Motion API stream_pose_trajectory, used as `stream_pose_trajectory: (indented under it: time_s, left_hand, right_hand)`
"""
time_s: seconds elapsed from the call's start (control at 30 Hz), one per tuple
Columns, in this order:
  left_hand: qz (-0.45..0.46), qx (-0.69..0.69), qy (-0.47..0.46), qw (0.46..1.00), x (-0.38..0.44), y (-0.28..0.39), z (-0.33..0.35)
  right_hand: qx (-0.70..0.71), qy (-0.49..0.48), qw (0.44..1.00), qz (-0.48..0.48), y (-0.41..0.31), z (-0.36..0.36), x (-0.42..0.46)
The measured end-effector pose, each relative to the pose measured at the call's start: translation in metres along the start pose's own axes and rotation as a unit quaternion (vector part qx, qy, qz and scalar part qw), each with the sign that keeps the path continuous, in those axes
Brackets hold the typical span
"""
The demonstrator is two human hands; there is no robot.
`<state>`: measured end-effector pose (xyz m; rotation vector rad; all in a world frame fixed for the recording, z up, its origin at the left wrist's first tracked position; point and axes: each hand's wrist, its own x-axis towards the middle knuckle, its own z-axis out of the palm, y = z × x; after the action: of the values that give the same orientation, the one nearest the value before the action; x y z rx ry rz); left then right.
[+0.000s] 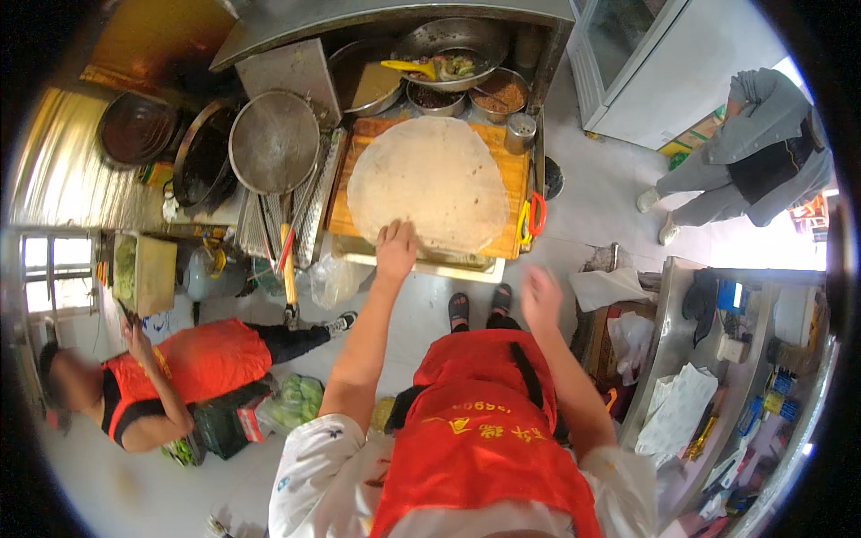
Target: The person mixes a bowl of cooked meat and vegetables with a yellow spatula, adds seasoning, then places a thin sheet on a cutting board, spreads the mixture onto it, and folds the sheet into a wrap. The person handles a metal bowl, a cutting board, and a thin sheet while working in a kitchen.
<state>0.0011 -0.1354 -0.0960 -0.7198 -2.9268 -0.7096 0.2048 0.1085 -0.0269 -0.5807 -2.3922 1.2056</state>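
A large, thin round sheet of dough [430,181] covers most of a wooden board [343,208]. My left hand [397,250] rests its fingertips on the near left edge of the sheet and grips nothing that I can make out. My right hand [540,296] is blurred and held in the air to the right of the board's near corner; its fingers look bent, and whether it holds anything cannot be told. Scissors with red and yellow handles [537,214] hang at the board's right side. A metal shaker [520,133] stands on its far right corner.
Behind the board are a steel bowl [454,40] with a yellow-handled utensil and metal bowls of filling [499,94]. A round strainer [274,142] lies left. A co-worker in a red apron [202,356] stands at left, another person [753,155] at right, near a steel shelf [662,323].
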Motion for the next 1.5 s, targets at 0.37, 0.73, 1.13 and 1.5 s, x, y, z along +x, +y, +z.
stream_pose_trajectory:
  time_s: [0.37, 0.73, 1.13, 1.5]
  left_hand:
    - [-0.130, -0.049, -0.175, 0.975, 0.136, 0.016, -0.075]
    - [0.255, 0.145, 0.017, 0.956, 0.296, 0.021, -0.144]
    - [0.134, -0.072, 0.066, 0.986, 0.182, -0.039, -0.155]
    - [0.065, -0.173, 0.025, 0.982, -0.022, -0.023, -0.167]
  right_hand:
    - [0.290, -0.021, 0.886, 0.361, -0.043, 0.119, 0.426]
    - [0.406, 0.012, 0.865, 0.294, -0.069, 0.111, 0.321]
    - [0.410, 0.036, 0.806, 0.425, -0.098, 0.125, 0.123]
    - [0.429, 0.064, 0.794, 0.427, -0.092, 0.171, 0.080]
